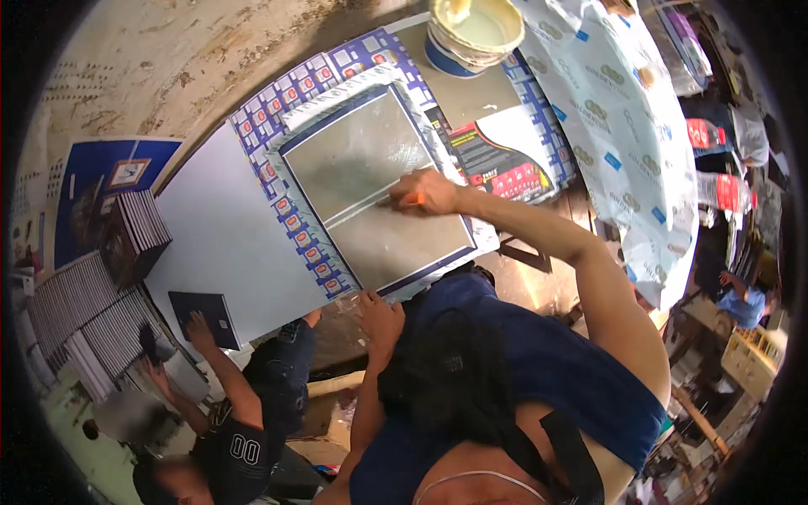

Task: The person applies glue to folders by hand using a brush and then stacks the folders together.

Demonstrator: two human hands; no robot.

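Observation:
My right hand [429, 194] is closed round an orange-handled brush [412, 199], its working end blurred by motion. It is over two grey boards [362, 156], which lie side by side with a thin pale strip between them, inside a dark blue border. The upper board has a wet sheen. At the near corner of this piece, my left hand [381, 320] rests by the edge with its fingers stretched out, holding nothing I can see. Under the boards are a whitish smeared margin and printed blue-and-white sheets [290, 223].
A bucket of cream-coloured paste [475, 38] stands at the far edge. At left, a co-worker's hand [200, 332] touches a dark book [204, 320] beside stacked books [84, 311]. Pale printed wrapping [614, 143] covers the right side, with bottles [724, 192] beyond.

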